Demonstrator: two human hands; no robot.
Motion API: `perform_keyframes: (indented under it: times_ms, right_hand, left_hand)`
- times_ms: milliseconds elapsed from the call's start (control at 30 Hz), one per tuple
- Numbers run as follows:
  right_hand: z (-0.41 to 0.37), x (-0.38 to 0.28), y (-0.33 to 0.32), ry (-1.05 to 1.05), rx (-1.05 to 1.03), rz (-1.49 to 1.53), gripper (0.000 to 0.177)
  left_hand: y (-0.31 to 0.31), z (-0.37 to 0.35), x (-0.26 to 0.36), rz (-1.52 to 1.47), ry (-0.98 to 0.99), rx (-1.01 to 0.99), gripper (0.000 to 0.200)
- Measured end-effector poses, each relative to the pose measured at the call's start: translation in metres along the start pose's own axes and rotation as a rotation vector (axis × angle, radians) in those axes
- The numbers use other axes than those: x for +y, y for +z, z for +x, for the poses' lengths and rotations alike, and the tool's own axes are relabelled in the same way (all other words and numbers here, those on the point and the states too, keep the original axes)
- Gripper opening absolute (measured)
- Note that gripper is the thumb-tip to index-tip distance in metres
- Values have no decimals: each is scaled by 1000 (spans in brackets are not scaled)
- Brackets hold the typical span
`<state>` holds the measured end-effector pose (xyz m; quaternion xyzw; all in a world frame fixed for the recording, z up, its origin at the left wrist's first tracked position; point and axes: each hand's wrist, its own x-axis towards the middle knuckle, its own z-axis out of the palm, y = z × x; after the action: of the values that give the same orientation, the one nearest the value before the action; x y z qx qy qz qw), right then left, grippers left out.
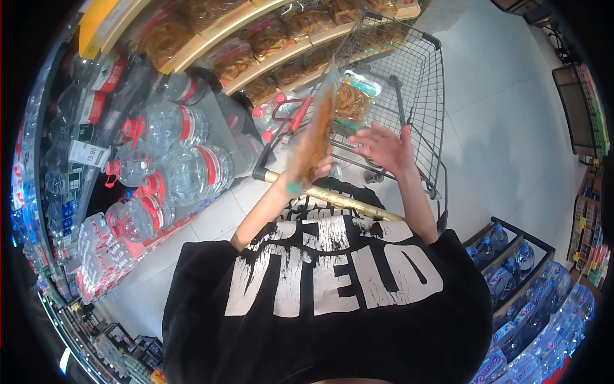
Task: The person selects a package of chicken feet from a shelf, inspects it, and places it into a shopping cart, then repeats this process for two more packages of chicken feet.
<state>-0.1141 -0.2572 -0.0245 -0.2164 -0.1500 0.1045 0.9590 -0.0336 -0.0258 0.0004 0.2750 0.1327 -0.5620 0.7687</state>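
My left hand [311,168] grips a clear packet of brown snack sticks [320,128] and holds it edge-on above the handle [332,200] of a wire shopping cart [409,83]. The packet is blurred. My right hand [384,148] is empty with its fingers spread, hovering just right of the packet over the cart's near end. A second packet of the same snacks [352,99] lies inside the cart. My black shirt with white letters fills the lower middle of the view.
Shelves of bagged snacks [268,38] run along the top left. Large water bottles with red caps [173,160] are stacked on the left. More bottled water in blue wrap [543,320] stands at the lower right. Pale tiled floor [511,128] stretches to the right of the cart.
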Motion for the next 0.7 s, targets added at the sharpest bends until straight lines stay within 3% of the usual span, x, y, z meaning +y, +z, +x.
perform_keyframes:
  times_ms: [33, 67, 133, 167, 233, 300, 367, 533, 600, 667, 700]
  right_hand:
    - [0, -1, -1, -35, 67, -44, 71]
    - [-2, -3, 0, -38, 63, -44, 71]
    - [-3, -6, 1, -68, 261, -2, 74]
    - [-3, -7, 2, -74, 262, -3, 74]
    - [-2, -8, 10, -45, 368, -74, 75]
    - [-1, -6, 11, -42, 343, -63, 76]
    - [1, -5, 10, -30, 311, -54, 77]
    - [1, -3, 15, 81, 276, -84, 83]
    - [5, -5, 21, 105, 268, -129, 85]
    - [1, -2, 24, 128, 265, -169, 87]
    - [1, -1, 24, 112, 272, -135, 85]
  left_hand:
    - [-16, 11, -3, -142, -150, -454, 65]
    - [-32, 17, -7, -138, -149, -454, 65]
    - [-28, 16, -6, -209, -239, -594, 66]
    - [-27, 12, -4, -164, -153, -621, 68]
    - [-34, 12, -9, -229, -177, -583, 68]
    - [-32, 8, -11, -291, -194, -547, 68]
    - [-21, 2, -10, -240, -193, -432, 49]
    - [-23, 12, -17, -162, -137, -538, 50]
    - [-28, 16, -22, 106, 85, -462, 52]
    - [-3, 13, -22, 237, 175, 229, 49]
    - [-5, 12, -20, 273, 245, 194, 48]
